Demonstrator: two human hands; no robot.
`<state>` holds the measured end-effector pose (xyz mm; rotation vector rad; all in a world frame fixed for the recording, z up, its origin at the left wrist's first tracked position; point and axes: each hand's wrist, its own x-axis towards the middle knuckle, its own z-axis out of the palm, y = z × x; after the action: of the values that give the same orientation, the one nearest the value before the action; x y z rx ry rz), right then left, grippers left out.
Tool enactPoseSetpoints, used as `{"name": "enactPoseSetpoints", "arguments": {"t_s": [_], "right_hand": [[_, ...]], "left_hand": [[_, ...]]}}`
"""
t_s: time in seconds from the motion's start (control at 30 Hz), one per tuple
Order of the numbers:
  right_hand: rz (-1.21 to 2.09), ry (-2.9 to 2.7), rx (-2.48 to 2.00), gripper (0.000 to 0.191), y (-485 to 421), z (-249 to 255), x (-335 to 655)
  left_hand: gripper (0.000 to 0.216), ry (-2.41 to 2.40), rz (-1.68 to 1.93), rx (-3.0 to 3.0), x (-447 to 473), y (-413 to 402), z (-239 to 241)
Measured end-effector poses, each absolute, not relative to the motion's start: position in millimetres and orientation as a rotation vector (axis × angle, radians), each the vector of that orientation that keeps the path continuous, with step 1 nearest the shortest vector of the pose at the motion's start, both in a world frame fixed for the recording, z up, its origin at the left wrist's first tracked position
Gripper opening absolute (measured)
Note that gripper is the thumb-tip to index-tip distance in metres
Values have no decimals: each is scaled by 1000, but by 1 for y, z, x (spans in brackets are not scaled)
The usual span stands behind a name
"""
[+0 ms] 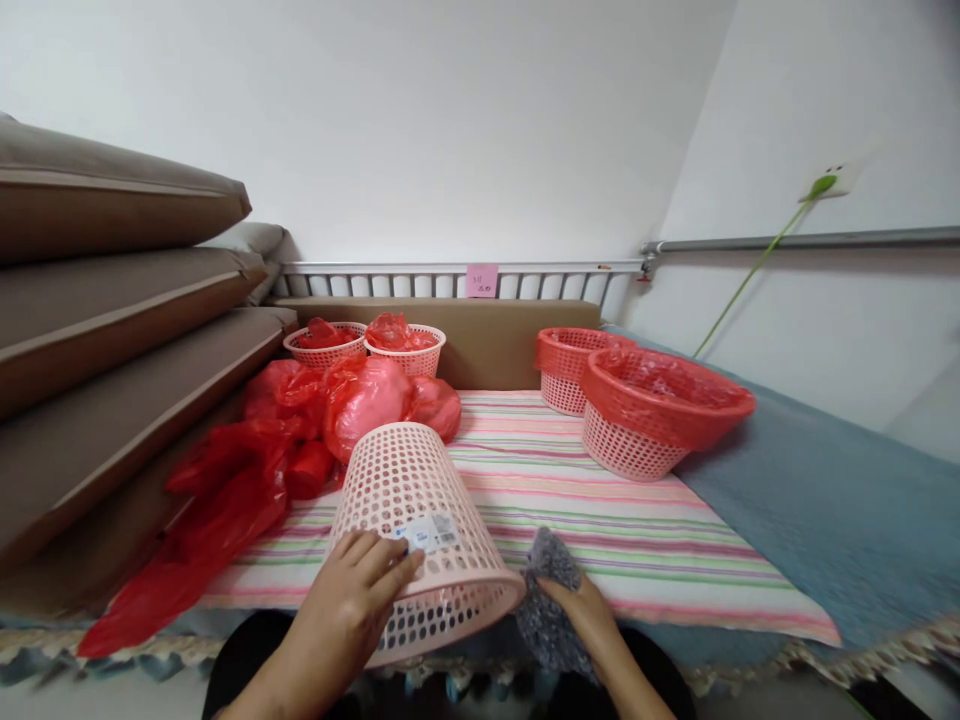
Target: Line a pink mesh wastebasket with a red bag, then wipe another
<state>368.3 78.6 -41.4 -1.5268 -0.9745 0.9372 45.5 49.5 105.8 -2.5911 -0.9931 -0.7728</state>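
Left hand (364, 590) at lower centre, fingers together and slightly bent, laid over the side of a pink perforated plastic basket (405, 480) near its rim; thumb hidden, so can't tell if it is gripping or just pressing. Basket sits between the hands, tilted, narrow end away from the wearer, open rim toward the wearer and downward. White-and-blue barcode label (433, 534) on its side, right by the left fingertips. Right hand (581, 605) is closed on a bunched grey fuzzy cloth (551, 640), just right of the rim; cloth overlaps the rim's edge in view, contact unclear. Crumpled red plastic bags (367, 400) lie behind and left of the basket. Two pink baskets with red plastic inside stand at back left, one (324, 358) beside the other (420, 360). Two more at right, front one (630, 440) and rear one (562, 393), have red liners folded over their rims. Striped cloth (525, 480) underneath, blue cover (810, 500) to the right, stacked grey-brown cushions (112, 290) left, pink note (481, 281) on the white slatted rail (382, 284) behind.
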Motion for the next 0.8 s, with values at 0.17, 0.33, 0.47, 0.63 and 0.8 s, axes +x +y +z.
{"name": "enactPoseSetpoints", "arguments": {"t_s": [0.17, 0.33, 0.47, 0.63, 0.8], "right_hand": [[943, -917, -1306, 52, 59, -6, 354], [915, -1076, -1213, 50, 45, 1, 321], [942, -1261, -1170, 43, 36, 1, 300], [873, -1320, -1140, 42, 31, -5, 285], [820, -1425, -1243, 46, 33, -20, 288]], "left_hand": [[37, -1033, -843, -2421, 53, 62, 116], [48, -1379, -1204, -2057, 39, 53, 104], [45, -1936, -1750, -2079, 32, 28, 98], [39, -2579, -2499, -2094, 58, 26, 115], [40, -2437, -3126, -1794, 91, 54, 124]]}}
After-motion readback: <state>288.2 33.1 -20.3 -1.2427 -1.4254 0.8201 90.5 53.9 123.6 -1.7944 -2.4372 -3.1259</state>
